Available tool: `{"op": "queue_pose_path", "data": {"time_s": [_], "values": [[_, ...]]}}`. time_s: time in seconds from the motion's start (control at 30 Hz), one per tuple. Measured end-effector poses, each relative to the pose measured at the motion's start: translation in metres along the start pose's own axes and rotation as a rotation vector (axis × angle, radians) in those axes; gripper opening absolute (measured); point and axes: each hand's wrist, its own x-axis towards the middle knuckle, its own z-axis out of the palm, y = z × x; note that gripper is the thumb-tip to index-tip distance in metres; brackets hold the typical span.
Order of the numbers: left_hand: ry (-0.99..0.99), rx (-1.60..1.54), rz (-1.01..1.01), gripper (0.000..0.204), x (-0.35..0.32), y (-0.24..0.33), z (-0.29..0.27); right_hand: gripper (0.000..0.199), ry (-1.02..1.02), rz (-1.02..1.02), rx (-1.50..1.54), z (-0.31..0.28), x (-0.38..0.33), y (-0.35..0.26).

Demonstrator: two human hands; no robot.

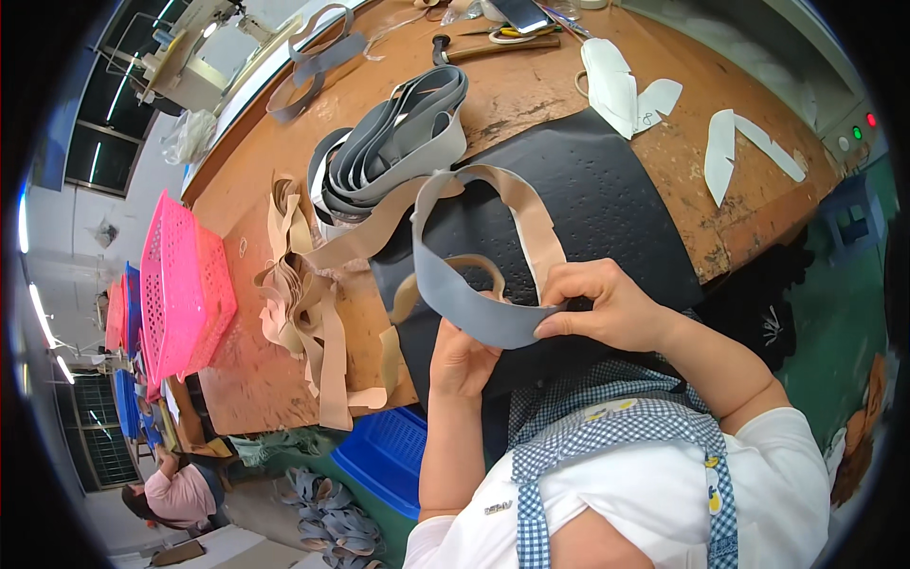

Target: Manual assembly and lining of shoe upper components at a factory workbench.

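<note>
A long grey-blue strip [438, 275], looking like leather, curves in a loop in front of me. My right hand [602, 305] pinches its near end between thumb and fingers. Underneath the curve, my left hand [463, 360] is closed on the strip's lower edge, its fingertips partly hidden behind it. A beige strip [536, 223] runs along the inside of the loop and trails left across the table; whether the two are joined cannot be made out. Below both hands lies a black perforated mat [607, 204]. Beyond it sits a coiled stack of grey strips [393, 142].
Tangled beige strips [294, 275] lie left on the wooden table [246, 370], beside a pink basket [185, 284]. A hammer [502, 49] and white pattern pieces [611, 85] lie at the back. A blue basket [384, 455] stands below the edge. Another person [180, 493] is lower left.
</note>
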Motion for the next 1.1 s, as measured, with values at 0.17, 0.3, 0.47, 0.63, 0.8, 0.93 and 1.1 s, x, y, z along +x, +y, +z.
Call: {"op": "queue_pose_path", "data": {"time_s": [0.17,0.3,0.47,0.63,0.8,0.93,1.1], "values": [[0.129,0.141,-0.153,0.065,0.005,0.006,0.032,0.024,0.04,-0.343,-0.264,0.009,0.0,0.0],[0.127,0.252,0.0,0.065,-0.007,0.008,0.048,0.028,0.137,-0.232,-0.264,0.011,0.002,-0.003],[0.158,0.055,0.264,0.034,-0.013,0.002,0.048,0.024,0.145,0.008,-0.07,0.012,0.003,-0.001],[0.212,0.174,0.383,0.026,-0.017,-0.001,0.045,0.022,0.111,0.066,-0.027,0.019,0.003,-0.006],[0.307,0.31,0.344,0.028,-0.019,0.006,0.041,0.02,0.141,-0.127,-0.223,0.021,0.004,-0.006],[0.353,0.343,0.37,0.03,-0.015,0.006,0.042,0.019,0.244,-0.179,-0.225,0.029,0.001,0.008],[0.423,0.431,0.391,0.029,-0.013,0.002,0.044,0.02,0.158,-0.13,-0.208,0.022,0.001,0.011]]}}
